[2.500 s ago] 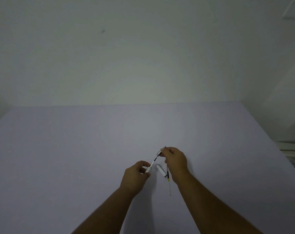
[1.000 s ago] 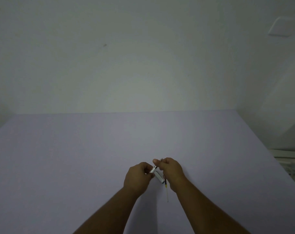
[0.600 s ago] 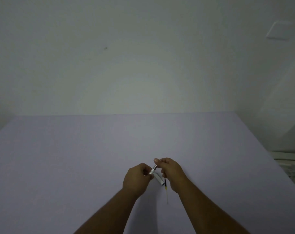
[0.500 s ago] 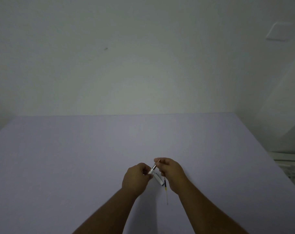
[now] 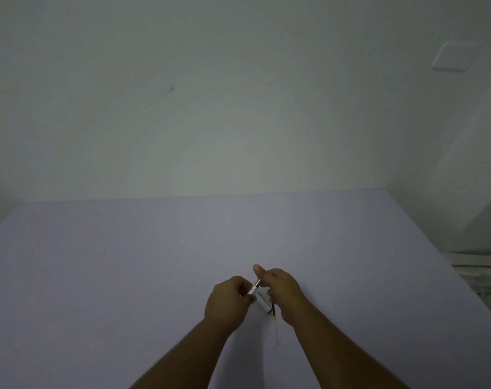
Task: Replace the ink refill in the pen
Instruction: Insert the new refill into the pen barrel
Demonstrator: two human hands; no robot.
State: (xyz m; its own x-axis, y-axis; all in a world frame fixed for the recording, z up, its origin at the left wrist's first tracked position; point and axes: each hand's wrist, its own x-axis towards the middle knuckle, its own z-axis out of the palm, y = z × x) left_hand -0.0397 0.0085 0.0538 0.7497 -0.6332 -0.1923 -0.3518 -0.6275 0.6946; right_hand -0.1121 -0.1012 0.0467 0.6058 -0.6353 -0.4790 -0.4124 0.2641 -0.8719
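Note:
My left hand [image 5: 229, 303] pinches a short white pen barrel [image 5: 252, 290] just above the table. My right hand [image 5: 280, 290] meets it from the right, fingers closed on the thin dark tip end [image 5: 257, 282] that sticks out of the barrel. Between the hands, on the table, lies a white pen piece [image 5: 263, 303]. Beside it lies a thin refill [image 5: 275, 321], black at the top and pale towards me, partly hidden under my right hand.
The pale lilac table [image 5: 126, 276] reaches a plain wall at the back. Its right edge runs diagonally; beyond it sits a white object with round holes [image 5: 488, 293]. A white wall plate [image 5: 453, 56] is at the upper right.
My hands have closed together: the long refill seen sticking out of the barrel 2.5 s ago now shows only a short tip. The camera view has tilted slightly upward.

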